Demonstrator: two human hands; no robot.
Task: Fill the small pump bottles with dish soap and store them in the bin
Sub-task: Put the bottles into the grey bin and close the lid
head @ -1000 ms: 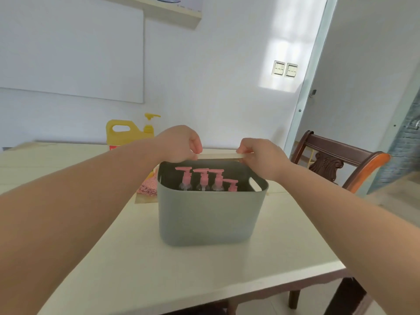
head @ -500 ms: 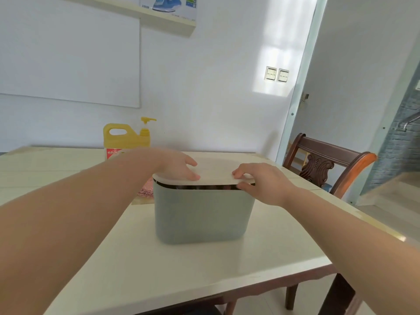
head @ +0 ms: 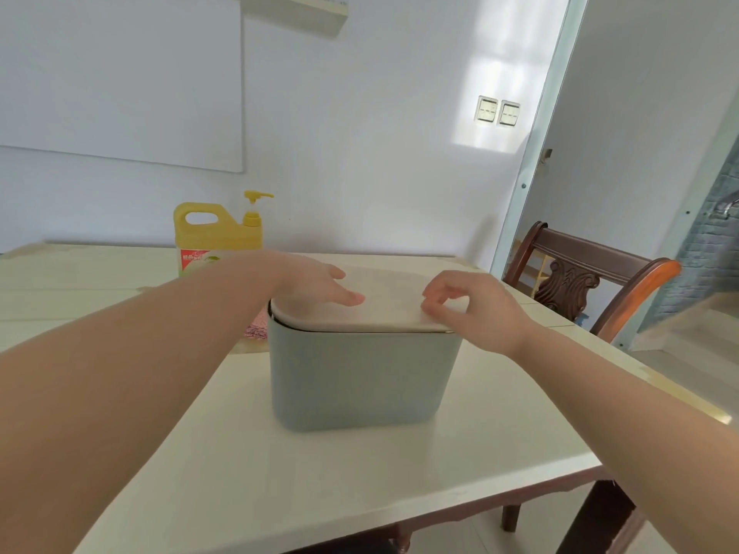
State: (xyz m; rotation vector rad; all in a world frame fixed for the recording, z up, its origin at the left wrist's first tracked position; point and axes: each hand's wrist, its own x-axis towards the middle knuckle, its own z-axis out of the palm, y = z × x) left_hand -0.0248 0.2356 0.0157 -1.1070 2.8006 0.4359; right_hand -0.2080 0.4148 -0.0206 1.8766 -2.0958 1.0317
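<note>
A grey-green bin (head: 360, 381) stands in the middle of the table with a pale beige lid (head: 390, 309) lying on top of it. The small pump bottles are hidden under the lid. My left hand (head: 316, 283) rests flat on the lid's left part, fingers spread. Above the lid's right front edge is my right hand (head: 476, 309), fingers curled loosely and apart, holding nothing. A large yellow dish soap jug (head: 218, 233) with a pump stands behind the bin on the left.
A pink cloth (head: 256, 333) lies on the cream table (head: 360, 465) just left of the bin. A dark wooden chair (head: 580, 281) stands at the table's right side. The table's front edge runs close below my arms.
A second ago the bin was uncovered with pink pump tops showing. Both hands brought the lid down onto it. Now the right hand's fingers have lifted off the lid edge.
</note>
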